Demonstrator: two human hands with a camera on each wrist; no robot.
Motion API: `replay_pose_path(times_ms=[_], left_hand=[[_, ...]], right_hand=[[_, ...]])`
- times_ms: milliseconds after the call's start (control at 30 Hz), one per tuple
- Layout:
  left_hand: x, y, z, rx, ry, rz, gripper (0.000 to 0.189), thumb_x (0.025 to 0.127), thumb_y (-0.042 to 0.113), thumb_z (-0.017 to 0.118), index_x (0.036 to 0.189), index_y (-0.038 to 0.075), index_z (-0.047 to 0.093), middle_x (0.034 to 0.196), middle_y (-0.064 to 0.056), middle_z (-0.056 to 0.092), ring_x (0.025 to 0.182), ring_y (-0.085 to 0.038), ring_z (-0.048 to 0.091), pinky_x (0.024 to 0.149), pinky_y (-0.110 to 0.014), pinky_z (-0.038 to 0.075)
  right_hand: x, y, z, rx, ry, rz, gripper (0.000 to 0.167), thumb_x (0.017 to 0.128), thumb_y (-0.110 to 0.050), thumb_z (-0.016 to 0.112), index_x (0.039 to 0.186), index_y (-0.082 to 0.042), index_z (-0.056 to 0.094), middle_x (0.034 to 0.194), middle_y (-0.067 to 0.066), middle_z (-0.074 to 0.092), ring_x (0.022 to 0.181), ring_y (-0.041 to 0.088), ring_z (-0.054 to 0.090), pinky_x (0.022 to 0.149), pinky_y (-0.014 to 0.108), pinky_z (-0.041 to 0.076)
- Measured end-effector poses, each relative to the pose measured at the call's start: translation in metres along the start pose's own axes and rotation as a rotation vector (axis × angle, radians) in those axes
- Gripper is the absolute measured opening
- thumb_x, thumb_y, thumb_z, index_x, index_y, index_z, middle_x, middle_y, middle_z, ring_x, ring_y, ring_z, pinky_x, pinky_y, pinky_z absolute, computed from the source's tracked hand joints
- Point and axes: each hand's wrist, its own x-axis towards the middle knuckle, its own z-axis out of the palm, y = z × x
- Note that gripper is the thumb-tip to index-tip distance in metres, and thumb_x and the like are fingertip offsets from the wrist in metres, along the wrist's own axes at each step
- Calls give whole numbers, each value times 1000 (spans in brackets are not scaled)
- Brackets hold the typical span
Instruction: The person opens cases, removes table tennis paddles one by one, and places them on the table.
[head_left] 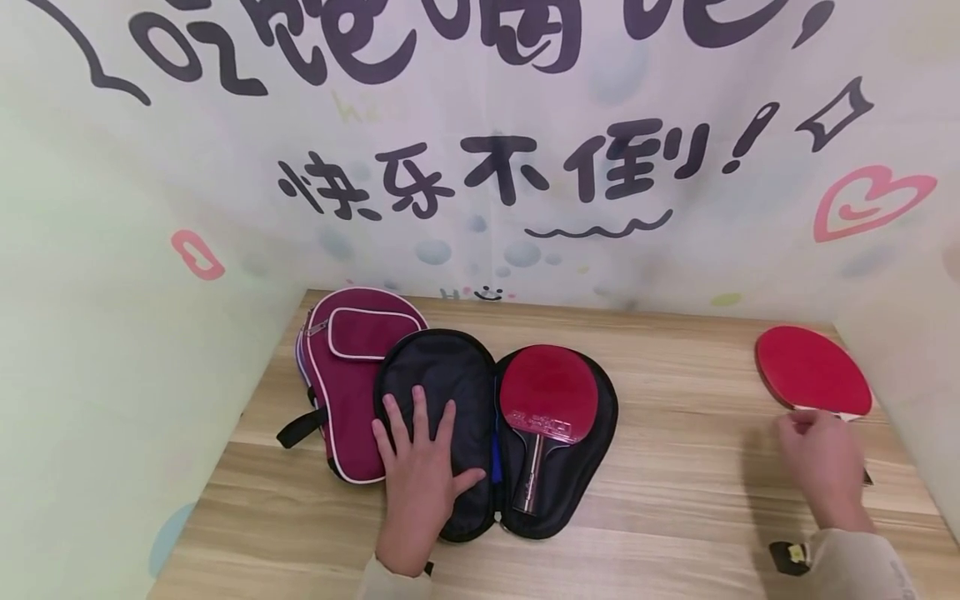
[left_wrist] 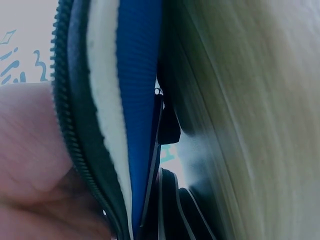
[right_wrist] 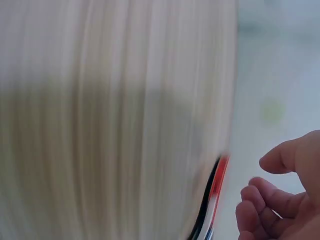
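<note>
My left hand [head_left: 417,492] rests with spread fingers on the left half of an unzipped black paddle case [head_left: 471,487]. In the case's right half lies a red table tennis paddle [head_left: 550,387], handle towards me. The left wrist view shows the case's edge with its zipper [left_wrist: 61,110] and blue side [left_wrist: 140,100] close up beside the hand. At the right, my right hand [head_left: 825,462] hovers over the handle area of a second red paddle [head_left: 813,371], hiding most of the handle. The right wrist view shows its fingers loosely bent, thumb apart, nothing between them.
A maroon paddle case [head_left: 352,421] with white piping and a black strap [head_left: 302,427] lies at the left, partly under the black case. A printed white wall sheet [head_left: 480,208] bounds the wooden table [head_left: 682,467] at the back, with pale walls at both sides.
</note>
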Motion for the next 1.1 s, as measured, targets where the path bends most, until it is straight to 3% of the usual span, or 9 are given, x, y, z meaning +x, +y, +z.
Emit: replay_pose_path(times_ms=[100, 267, 400, 533, 733, 867, 1000, 1100], left_hand=[[0, 0, 0, -1, -6, -2, 102, 69, 65, 84, 153, 22, 48, 169, -23, 21, 155, -56, 1, 120, -75, 11], [0, 0, 0, -10, -18, -7, 102, 70, 65, 83, 154, 22, 47, 169, -23, 20, 156, -56, 0, 120, -75, 9], [0, 0, 0, -11, -14, -9, 102, 69, 65, 83, 154, 22, 47, 169, -23, 20, 155, -56, 0, 120, -75, 9], [0, 1, -1, -9, -15, -14, 101, 69, 64, 84, 154, 22, 47, 169, -23, 20, 156, -56, 0, 121, -75, 9], [0, 2, 0, 1, -18, -12, 101, 69, 65, 83, 154, 23, 47, 169, -22, 20, 155, -56, 1, 121, -74, 10], [0, 2, -1, 9, -6, -10, 102, 68, 65, 83, 154, 23, 48, 169, -23, 22, 155, -56, 2, 121, -74, 11], [-1, 1, -1, 7, 0, -9, 101, 68, 65, 84, 153, 22, 48, 169, -23, 22, 155, -57, 2, 120, -74, 11], [-1, 1, 0, 11, 9, -3, 101, 68, 65, 84, 153, 22, 48, 169, -23, 22, 155, -56, 3, 120, -74, 12]], right_hand=[[-15, -32, 13, 33, -80, -82, 37, 98, -20, 55, 103, 14, 68, 83, 25, 70, 66, 22, 58, 55, 30, 41], [-47, -98, 38, 104, -236, -223, 31, 100, -21, 60, 102, 8, 70, 84, 16, 71, 70, 17, 60, 60, 30, 48], [-76, -143, 58, 157, -238, -366, 16, 95, -16, 69, 89, -2, 72, 78, 5, 66, 69, 12, 56, 62, 28, 48], [-101, -174, 72, 179, -252, -430, 14, 92, -17, 74, 81, -10, 70, 74, -2, 60, 68, 8, 50, 62, 25, 46], [-129, -199, 87, 159, -315, -427, 19, 93, -25, 75, 77, -16, 69, 72, -6, 59, 71, 6, 50, 65, 25, 47], [-140, -203, 97, 105, -233, -491, 28, 89, -35, 78, 69, -18, 66, 65, -8, 56, 65, 7, 49, 62, 26, 44], [-147, -202, 107, 6, -147, -534, 45, 85, -57, 75, 69, -17, 64, 64, -7, 55, 63, 10, 48, 61, 30, 39], [-153, -204, 111, -68, -164, -520, 59, 83, -74, 66, 76, -15, 63, 70, -5, 53, 67, 13, 45, 63, 30, 34]])
